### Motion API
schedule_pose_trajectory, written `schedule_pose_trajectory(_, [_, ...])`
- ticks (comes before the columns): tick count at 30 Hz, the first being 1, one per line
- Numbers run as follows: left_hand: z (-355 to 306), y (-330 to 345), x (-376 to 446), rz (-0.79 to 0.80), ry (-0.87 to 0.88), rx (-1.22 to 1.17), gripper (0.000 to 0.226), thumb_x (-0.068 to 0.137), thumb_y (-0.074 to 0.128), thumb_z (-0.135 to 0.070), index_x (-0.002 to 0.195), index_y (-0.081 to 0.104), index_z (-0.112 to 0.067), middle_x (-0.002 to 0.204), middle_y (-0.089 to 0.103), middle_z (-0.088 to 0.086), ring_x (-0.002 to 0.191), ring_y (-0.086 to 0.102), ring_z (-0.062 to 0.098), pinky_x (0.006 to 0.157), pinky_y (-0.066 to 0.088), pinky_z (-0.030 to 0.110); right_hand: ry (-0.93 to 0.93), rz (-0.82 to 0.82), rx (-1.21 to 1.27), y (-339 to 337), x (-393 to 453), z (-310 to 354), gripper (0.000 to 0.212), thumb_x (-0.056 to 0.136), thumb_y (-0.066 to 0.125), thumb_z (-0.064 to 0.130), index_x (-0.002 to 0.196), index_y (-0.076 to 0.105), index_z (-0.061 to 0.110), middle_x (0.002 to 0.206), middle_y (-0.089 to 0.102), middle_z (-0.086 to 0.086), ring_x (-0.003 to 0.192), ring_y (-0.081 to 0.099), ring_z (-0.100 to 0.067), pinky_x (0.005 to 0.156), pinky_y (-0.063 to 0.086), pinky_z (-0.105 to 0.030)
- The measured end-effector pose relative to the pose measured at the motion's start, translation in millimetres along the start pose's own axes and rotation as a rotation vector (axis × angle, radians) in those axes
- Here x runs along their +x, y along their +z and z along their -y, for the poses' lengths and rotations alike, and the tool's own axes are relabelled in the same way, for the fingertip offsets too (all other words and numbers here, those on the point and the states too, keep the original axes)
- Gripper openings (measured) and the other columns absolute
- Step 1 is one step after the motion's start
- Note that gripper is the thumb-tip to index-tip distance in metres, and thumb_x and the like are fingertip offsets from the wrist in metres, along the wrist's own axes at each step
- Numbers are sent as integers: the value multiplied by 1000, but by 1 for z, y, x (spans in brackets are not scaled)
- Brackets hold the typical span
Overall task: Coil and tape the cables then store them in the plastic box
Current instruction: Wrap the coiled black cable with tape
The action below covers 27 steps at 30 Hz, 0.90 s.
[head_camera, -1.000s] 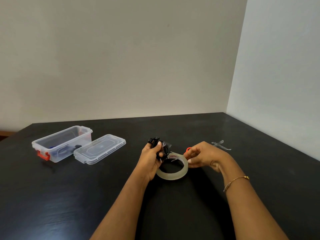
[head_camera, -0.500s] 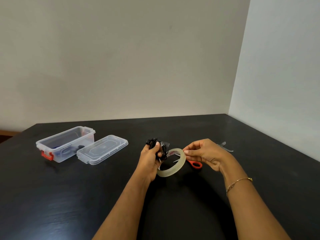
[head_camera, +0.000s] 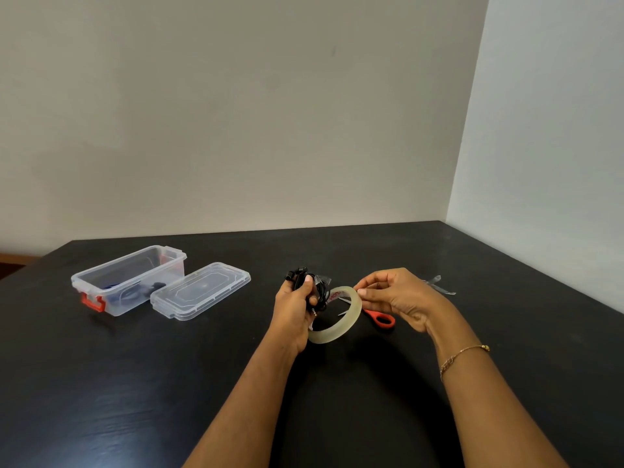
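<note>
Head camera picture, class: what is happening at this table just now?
A person is taping up a coiled black cable. The left hand grips the bundle, while the right hand pinches the upper rim of a roll of clear tape held beside the cable. Red-handled scissors lie on the black table behind the roll. To the left, the clear plastic box stands open, its lid beside it; some dark things already lie inside. This cable is not yet stored.
</note>
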<state>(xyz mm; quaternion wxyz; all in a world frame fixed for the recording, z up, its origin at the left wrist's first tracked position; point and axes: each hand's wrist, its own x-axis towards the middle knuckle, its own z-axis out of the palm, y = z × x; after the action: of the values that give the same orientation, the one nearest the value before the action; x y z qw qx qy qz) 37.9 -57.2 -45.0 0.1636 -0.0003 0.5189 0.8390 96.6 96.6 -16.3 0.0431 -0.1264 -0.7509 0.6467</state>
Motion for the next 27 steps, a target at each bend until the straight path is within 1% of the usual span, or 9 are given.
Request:
schedule_pose_trajectory(2, [0, 0, -1, 10, 2, 5, 20, 95, 46, -14, 114, 50, -20, 84, 55, 2, 56, 37, 5, 96, 44, 35, -5, 0, 0, 0, 1, -1, 11, 81, 61, -4, 88, 66, 3, 92, 68, -13, 78, 69, -18, 64, 58, -22])
schedule_pose_trajectory(5, [0, 0, -1, 16, 11, 22, 16, 96, 46, -14, 110, 52, -18, 82, 54, 2, 55, 37, 5, 82, 45, 29, -11, 35, -1, -1, 1, -2, 10, 82, 61, -3, 89, 65, 2, 90, 67, -12, 78, 68, -17, 66, 58, -22])
schedule_pose_trajectory(10, [1, 1, -4, 44, 15, 103, 13, 96, 46, -15, 96, 54, -25, 71, 48, 0, 56, 38, 6, 76, 45, 26, -22, 95, -45, -5, 4, -5, 7, 84, 60, 1, 90, 64, 4, 83, 66, -7, 74, 67, -14, 67, 57, -23])
schedule_pose_trajectory(13, [2, 2, -4, 33, 26, 133, 13, 96, 46, -15, 100, 53, -25, 71, 49, 0, 57, 39, 6, 73, 45, 26, -30, 130, -92, -4, 5, -6, 7, 88, 56, 4, 88, 62, 7, 81, 64, -5, 71, 65, -11, 64, 55, -20])
schedule_pose_trajectory(16, [4, 3, -2, -5, 53, 166, 13, 96, 46, -17, 105, 53, -25, 68, 48, -1, 58, 41, 6, 71, 43, 23, -44, 151, -127, 2, 6, -7, 12, 93, 48, 7, 86, 59, 8, 83, 61, -6, 75, 62, -11, 64, 54, -19])
schedule_pose_trajectory(19, [6, 8, -3, -82, 106, 203, 13, 96, 46, -19, 105, 53, -25, 69, 49, -1, 61, 45, 7, 65, 41, 21, -57, 155, -86, 10, 7, -7, 19, 97, 41, 10, 84, 55, 9, 85, 61, -6, 79, 63, -13, 74, 56, -24])
schedule_pose_trajectory(22, [8, 11, -4, -177, 194, 287, 10, 96, 46, -19, 101, 53, -22, 78, 52, 0, 64, 48, 8, 58, 37, 22, -61, 168, 75, 17, 6, -5, 19, 99, 35, 13, 92, 51, 6, 92, 62, -11, 85, 65, -18, 82, 56, -31])
schedule_pose_trajectory(24, [8, 10, -4, -197, 204, 289, 9, 96, 45, -19, 100, 51, -24, 82, 53, 0, 66, 48, 8, 57, 34, 22, -90, 132, 125, 21, 6, -4, 18, 100, 33, 14, 96, 48, 5, 93, 62, -13, 85, 66, -21, 77, 58, -29])
schedule_pose_trajectory(27, [7, 11, -6, -178, 191, 291, 14, 96, 45, -19, 107, 52, -25, 89, 54, 2, 67, 48, 7, 58, 35, 22, -134, 31, 62, 25, 7, -4, 17, 100, 34, 14, 98, 49, 6, 95, 60, -15, 83, 64, -23, 73, 58, -30])
